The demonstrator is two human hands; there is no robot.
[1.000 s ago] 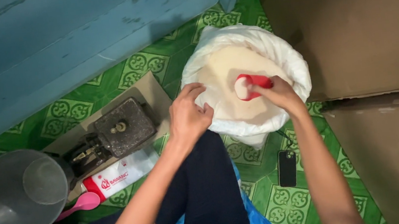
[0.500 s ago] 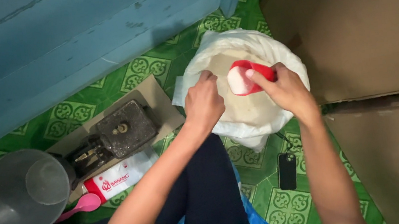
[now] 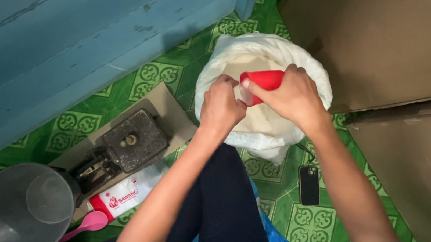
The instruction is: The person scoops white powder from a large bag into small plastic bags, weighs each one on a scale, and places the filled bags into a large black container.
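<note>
An open white sack (image 3: 314,72) of pale flour stands on the green patterned floor. Over its mouth my right hand (image 3: 289,99) grips a red cup (image 3: 263,81) tilted on its side, with flour at its opening. My left hand (image 3: 220,107) is right beside it, fingers curled and touching the cup's mouth. Both hands hover above the flour inside the sack.
A dark metal weighing scale (image 3: 121,148) sits on cardboard at left. Beside it are a grey metal scoop pan (image 3: 15,214), a white and red packet (image 3: 118,194) and a pink spoon (image 3: 84,225). A black phone (image 3: 309,185) lies on the floor. Big cardboard boxes (image 3: 400,35) stand at right, a blue wall (image 3: 56,52) behind.
My right hand has lifted the red cup out of the flour and brought it toward the left. My left hand moved from the sack's edge to the cup's mouth.
</note>
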